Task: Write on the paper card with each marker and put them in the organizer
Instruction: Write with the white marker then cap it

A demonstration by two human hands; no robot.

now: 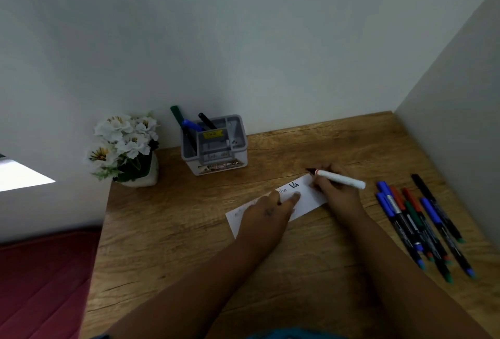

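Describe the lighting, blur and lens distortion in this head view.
Head view: dim, even light; a bright patch at the left edge; wide-angle bending of the desk edges; soft focus, so writing on the paper card and labels on the organizer are barely legible.

Wood-grain desk with paper, plastic and fabric-like items.

The desk (pixel 189 244) showed matt brown wood grain with darker streaks. A paper card (pixel 311 198) looked smooth and white. The organizer (pixel 216 154) was grey plastic with a slight sheen. The loose markers (pixel 422 225) had dark, faintly glossy plastic barrels. The white flowers (pixel 124 141) looked matt and soft.
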